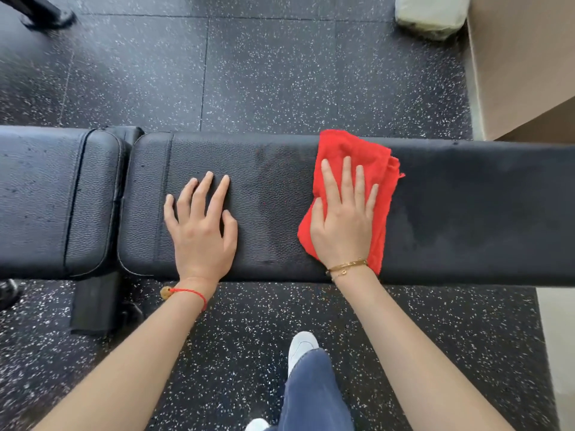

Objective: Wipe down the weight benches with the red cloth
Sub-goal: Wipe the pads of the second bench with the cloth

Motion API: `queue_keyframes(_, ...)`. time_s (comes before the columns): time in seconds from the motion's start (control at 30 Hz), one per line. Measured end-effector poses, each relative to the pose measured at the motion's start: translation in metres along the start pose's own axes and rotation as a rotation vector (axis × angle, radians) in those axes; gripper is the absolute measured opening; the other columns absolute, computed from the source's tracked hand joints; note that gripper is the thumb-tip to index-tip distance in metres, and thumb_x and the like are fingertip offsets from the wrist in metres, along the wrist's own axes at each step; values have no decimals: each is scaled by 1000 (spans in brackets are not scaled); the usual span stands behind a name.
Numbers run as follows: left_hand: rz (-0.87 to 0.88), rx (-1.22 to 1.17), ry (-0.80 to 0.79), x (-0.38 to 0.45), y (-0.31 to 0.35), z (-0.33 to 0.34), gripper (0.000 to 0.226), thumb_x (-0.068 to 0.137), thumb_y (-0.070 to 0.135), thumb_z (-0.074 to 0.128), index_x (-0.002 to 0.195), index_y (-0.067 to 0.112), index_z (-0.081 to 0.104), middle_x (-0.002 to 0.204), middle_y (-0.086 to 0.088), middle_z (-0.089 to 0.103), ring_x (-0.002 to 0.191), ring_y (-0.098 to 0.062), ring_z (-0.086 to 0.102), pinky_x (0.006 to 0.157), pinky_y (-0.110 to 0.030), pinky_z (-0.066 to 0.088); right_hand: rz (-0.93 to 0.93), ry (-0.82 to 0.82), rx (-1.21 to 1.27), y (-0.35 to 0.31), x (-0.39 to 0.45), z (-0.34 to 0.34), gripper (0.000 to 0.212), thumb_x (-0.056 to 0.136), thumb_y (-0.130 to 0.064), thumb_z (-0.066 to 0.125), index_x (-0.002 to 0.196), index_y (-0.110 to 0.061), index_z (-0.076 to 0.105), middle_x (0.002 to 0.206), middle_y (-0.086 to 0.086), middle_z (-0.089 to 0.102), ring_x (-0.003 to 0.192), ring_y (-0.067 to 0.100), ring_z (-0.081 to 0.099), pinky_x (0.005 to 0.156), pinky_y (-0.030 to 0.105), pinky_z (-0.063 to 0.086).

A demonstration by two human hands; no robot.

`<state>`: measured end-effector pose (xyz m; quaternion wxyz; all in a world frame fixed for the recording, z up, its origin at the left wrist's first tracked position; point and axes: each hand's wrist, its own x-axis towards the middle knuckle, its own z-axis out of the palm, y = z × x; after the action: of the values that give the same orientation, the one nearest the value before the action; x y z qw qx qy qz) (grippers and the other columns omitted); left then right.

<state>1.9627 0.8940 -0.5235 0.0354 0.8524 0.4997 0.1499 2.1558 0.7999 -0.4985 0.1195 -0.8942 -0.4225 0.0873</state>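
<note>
A black padded weight bench (466, 213) runs left to right across the view, its long back pad beside a shorter seat pad (46, 200) at the left. The red cloth (382, 169) lies crumpled on the back pad, right of centre. My right hand (342, 219) presses flat on the cloth, fingers spread, thumb at its left edge. My left hand (202, 225) rests flat on bare pad left of the cloth, fingers apart, holding nothing. A damp-looking darker patch shows on the pad between the two hands.
Black speckled rubber floor (280, 73) lies in front of and behind the bench. A bench leg (93, 306) stands under the gap between pads. A beige wall or box (522, 63) rises at the right, a grey-green block (432, 14) beside it. My leg and white shoe (303, 346) are below.
</note>
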Motion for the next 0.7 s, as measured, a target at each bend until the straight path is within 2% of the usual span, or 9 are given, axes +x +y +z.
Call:
queue_keyframes(0.07,1,-2,3,0,1,0,52,95,28,42,147,29,40,153,3,40,143,-22,33,119,-55,18,-36,-1,10,-22,11,6,62,93,-33,38,153,-32,22,163,1,13,151,23,8,122,48,-1)
queue_keyframes(0.2,0,-2,21,0,0,3,52,94,29,41,146,29,42,152,1,42,142,-23,34,119,-54,18,-225,-34,-19,-46,11,16,62,93,-34,36,153,-33,20,163,1,11,151,21,7,122,47,0)
queue_keyframes(0.37,2,-7,61,0,1,5,51,93,30,40,144,27,45,149,-2,45,140,-25,37,118,-55,21,-426,-40,-28,-10,-13,12,59,94,-35,35,152,-36,22,162,-3,16,150,18,10,122,44,4)
queue_keyframes(0.43,8,-11,72,-1,0,6,51,93,30,39,143,25,47,149,-3,46,139,-27,38,118,-55,21,-422,-22,-14,11,-16,8,59,93,-36,34,151,-37,24,161,-5,19,150,17,12,123,42,6)
queue_keyframes(0.53,9,-8,78,-2,2,8,51,93,29,39,143,24,47,148,-4,46,139,-28,37,118,-56,20,-315,25,-20,29,2,2,58,93,-36,35,150,-37,26,161,-3,19,150,19,13,123,43,5)
queue_keyframes(0.63,-5,-15,84,-2,4,9,52,91,29,38,142,23,48,147,-4,46,139,-27,36,119,-55,20,-238,46,-45,13,26,6,58,95,-34,38,151,-37,23,163,0,14,150,22,10,122,45,1)
queue_keyframes(0.7,-9,-24,94,-2,5,8,53,90,30,38,141,23,49,146,-3,47,138,-27,36,119,-54,20,-270,27,-49,-9,32,13,59,96,-34,36,152,-37,20,163,0,10,151,22,7,122,46,-1)
